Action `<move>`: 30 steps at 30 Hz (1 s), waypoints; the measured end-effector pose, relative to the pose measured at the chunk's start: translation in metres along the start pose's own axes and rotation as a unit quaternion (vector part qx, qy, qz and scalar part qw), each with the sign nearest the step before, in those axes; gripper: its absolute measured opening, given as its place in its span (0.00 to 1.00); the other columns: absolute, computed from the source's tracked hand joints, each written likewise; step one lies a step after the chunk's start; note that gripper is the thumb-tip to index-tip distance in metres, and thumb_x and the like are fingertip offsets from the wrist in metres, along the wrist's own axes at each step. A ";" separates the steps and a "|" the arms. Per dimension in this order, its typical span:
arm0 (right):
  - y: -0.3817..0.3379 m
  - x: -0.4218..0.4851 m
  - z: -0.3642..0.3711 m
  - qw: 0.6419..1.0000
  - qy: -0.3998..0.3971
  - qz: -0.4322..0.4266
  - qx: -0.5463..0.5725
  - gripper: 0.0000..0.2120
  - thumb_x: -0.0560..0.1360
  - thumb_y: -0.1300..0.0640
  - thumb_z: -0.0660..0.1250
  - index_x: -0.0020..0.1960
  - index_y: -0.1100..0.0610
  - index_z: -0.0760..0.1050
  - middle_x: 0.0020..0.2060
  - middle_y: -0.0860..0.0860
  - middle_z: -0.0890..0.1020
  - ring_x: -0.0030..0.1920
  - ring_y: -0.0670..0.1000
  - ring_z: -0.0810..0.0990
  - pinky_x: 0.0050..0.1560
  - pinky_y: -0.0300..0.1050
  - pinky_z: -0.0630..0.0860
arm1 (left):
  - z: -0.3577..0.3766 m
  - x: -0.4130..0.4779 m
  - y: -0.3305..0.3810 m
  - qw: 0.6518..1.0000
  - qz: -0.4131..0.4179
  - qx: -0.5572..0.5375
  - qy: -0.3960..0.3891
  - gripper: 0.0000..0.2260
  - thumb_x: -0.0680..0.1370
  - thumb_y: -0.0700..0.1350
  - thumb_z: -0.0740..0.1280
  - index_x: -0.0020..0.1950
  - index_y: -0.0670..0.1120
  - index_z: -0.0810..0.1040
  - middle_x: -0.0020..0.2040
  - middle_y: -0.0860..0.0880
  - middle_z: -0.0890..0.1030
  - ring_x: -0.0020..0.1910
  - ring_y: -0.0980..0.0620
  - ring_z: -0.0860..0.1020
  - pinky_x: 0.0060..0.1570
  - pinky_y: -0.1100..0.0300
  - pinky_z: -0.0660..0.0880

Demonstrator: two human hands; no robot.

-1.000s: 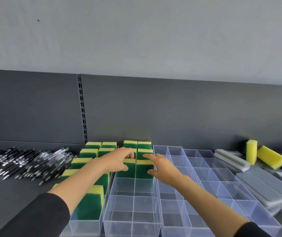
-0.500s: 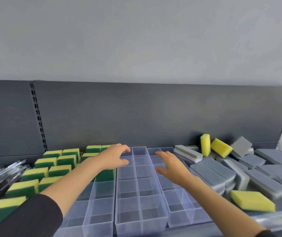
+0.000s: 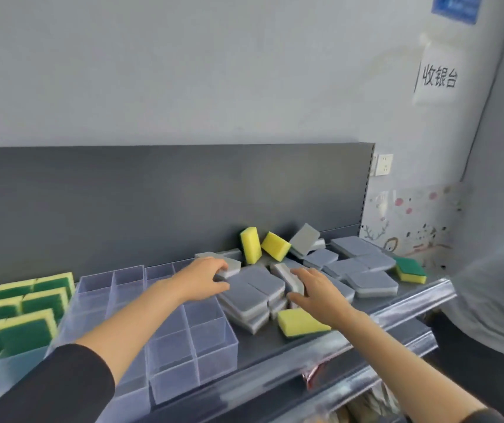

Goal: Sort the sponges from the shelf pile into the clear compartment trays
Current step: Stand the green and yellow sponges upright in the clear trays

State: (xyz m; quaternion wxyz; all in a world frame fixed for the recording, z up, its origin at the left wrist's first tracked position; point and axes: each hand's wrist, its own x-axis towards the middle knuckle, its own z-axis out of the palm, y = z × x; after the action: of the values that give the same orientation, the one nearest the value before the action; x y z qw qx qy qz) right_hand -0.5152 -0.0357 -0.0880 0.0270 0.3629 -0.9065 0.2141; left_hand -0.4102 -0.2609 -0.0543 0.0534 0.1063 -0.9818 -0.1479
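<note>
Grey sponges point(image 3: 369, 282) lie in a loose pile on the right of the dark shelf, with yellow sponges point(image 3: 251, 245) leaning at the back. My left hand point(image 3: 202, 279) reaches over the clear compartment trays point(image 3: 214, 352), and its fingertips touch a grey sponge point(image 3: 232, 268) at the pile's left end. My right hand point(image 3: 315, 293) is spread over a grey sponge standing on edge point(image 3: 286, 274), thumb on the near side and fingers on top. A flat yellow sponge point(image 3: 299, 323) lies just under my right wrist. The near tray compartments are empty.
Green-and-yellow sponges point(image 3: 31, 328) stand on edge in the left trays. A green-topped sponge point(image 3: 409, 270) lies at the pile's right end. Someone in a grey top point(image 3: 495, 300) stands close at the right. A clear price rail point(image 3: 391, 315) runs along the shelf's front edge.
The view has swung right from the filled trays to the sponge pile. Both hands moved right from the green sponges, across the empty compartments, onto the grey sponges.
</note>
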 end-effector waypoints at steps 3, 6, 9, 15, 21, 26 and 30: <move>0.032 -0.011 -0.013 1.000 -0.001 0.021 0.003 0.26 0.77 0.49 0.62 0.72 0.54 0.60 0.68 0.54 0.69 0.68 0.54 0.67 0.65 0.47 0.66 | 0.015 0.016 0.030 1.000 0.014 -0.005 -0.006 0.22 0.77 0.49 0.65 0.69 0.45 0.68 0.67 0.47 0.72 0.66 0.50 0.71 0.64 0.57 0.67; 0.055 -0.018 -0.021 0.999 0.006 0.032 0.015 0.26 0.77 0.50 0.62 0.72 0.55 0.60 0.68 0.55 0.68 0.69 0.55 0.66 0.67 0.48 0.65 | 0.027 0.028 0.049 1.000 0.024 0.001 -0.005 0.22 0.77 0.49 0.64 0.69 0.45 0.67 0.67 0.46 0.72 0.66 0.50 0.70 0.64 0.58 0.67; 0.069 -0.017 -0.024 0.999 0.005 0.035 0.015 0.26 0.77 0.50 0.62 0.72 0.55 0.60 0.68 0.55 0.68 0.68 0.54 0.66 0.67 0.48 0.66 | 0.032 0.039 0.054 0.999 0.027 0.018 0.001 0.22 0.77 0.49 0.64 0.69 0.45 0.68 0.66 0.46 0.72 0.65 0.50 0.70 0.63 0.58 0.67; 0.081 0.007 -0.023 1.000 0.008 0.021 0.009 0.24 0.77 0.50 0.61 0.71 0.54 0.61 0.66 0.53 0.70 0.67 0.53 0.68 0.64 0.46 0.68 | 0.027 0.062 0.044 0.997 0.022 0.068 0.027 0.21 0.77 0.46 0.63 0.71 0.46 0.66 0.67 0.46 0.70 0.67 0.49 0.67 0.65 0.55 0.66; 0.086 0.053 -0.015 1.000 0.012 -0.014 -0.019 0.22 0.78 0.53 0.60 0.71 0.52 0.62 0.64 0.53 0.71 0.62 0.54 0.72 0.60 0.46 0.71 | 0.015 0.101 0.025 0.977 0.043 0.205 0.041 0.20 0.77 0.41 0.60 0.69 0.45 0.66 0.66 0.46 0.69 0.67 0.47 0.66 0.62 0.54 0.68; 0.091 0.108 -0.005 0.995 0.017 -0.067 -0.067 0.21 0.77 0.59 0.60 0.70 0.51 0.64 0.65 0.51 0.70 0.64 0.54 0.69 0.62 0.47 0.70 | 0.013 0.151 0.011 0.954 0.107 0.274 0.057 0.23 0.77 0.40 0.63 0.72 0.45 0.63 0.70 0.48 0.65 0.71 0.48 0.62 0.66 0.56 0.64; 0.096 0.149 0.010 0.985 0.007 -0.104 -0.136 0.24 0.78 0.60 0.59 0.71 0.48 0.61 0.70 0.50 0.64 0.68 0.54 0.65 0.65 0.47 0.68 | 0.019 0.183 -0.006 0.920 0.206 0.327 0.056 0.27 0.62 0.41 0.76 0.60 0.49 0.76 0.60 0.51 0.77 0.60 0.50 0.76 0.52 0.59 0.76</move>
State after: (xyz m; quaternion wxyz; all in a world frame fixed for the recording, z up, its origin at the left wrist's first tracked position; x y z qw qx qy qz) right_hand -0.6879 -0.0745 -0.1014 0.1047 0.4465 -0.8843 0.0879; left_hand -0.5890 -0.3025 -0.0612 0.1003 -0.0788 -0.9710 0.2021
